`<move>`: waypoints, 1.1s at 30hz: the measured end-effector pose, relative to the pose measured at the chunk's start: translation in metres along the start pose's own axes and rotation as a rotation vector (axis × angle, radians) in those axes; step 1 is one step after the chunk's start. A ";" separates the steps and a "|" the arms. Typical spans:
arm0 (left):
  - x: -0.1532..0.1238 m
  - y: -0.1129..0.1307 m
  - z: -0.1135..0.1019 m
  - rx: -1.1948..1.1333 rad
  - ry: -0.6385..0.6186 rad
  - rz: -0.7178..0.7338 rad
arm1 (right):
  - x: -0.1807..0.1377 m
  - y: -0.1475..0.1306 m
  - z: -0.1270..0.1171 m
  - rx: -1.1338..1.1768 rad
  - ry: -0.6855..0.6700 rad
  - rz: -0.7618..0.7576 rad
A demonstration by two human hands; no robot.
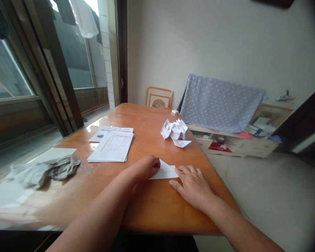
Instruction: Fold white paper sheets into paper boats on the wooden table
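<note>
A folded sheet of white paper (166, 171) lies on the table between my hands, its top rising to a point. My left hand (147, 165) is closed, fingers curled at the paper's left side; the fingertips are partly hidden. Flat on the right corner of the paper rests my right hand (193, 185), with its fingers stretched out and its thumb apart on the wood. Beyond them stands a cluster of folded paper pieces (177, 131), printed and white. One pointed folded piece (181, 143) lies at its near side.
The wooden table (144, 122) carries a stack of printed sheets (111, 148) with a pen (100, 135) beside it. A grey cloth (64, 167) lies at the left over pale sheets. A small white block (174, 111) sits at the far edge. A low white cabinet (241, 145) stands beyond.
</note>
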State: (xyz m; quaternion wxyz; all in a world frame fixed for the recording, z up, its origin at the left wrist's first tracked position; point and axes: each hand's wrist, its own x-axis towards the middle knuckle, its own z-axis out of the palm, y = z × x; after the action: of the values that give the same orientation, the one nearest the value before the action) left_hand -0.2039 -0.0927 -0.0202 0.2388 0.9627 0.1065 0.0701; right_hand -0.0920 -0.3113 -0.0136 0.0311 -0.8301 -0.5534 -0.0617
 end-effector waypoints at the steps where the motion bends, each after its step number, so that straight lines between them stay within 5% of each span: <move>1: 0.000 0.000 -0.002 -0.003 -0.010 0.002 | -0.001 -0.001 0.001 -0.005 0.004 0.011; 9: -0.004 -0.002 -0.015 -0.152 -0.134 -0.137 | 0.005 -0.033 -0.004 -0.039 0.059 -0.003; 22: 0.001 -0.002 -0.020 -0.088 -0.141 -0.031 | 0.019 -0.095 -0.005 0.142 0.055 -0.057; 33: 0.005 -0.009 -0.023 -0.153 -0.132 0.002 | 0.029 -0.117 -0.003 0.244 0.040 -0.118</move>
State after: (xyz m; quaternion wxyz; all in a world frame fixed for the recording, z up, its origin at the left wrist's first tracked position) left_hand -0.2049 -0.0739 -0.0041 0.3179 0.9443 0.0840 0.0144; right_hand -0.1894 -0.2400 -0.0082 0.1391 -0.7848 -0.6038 -0.0125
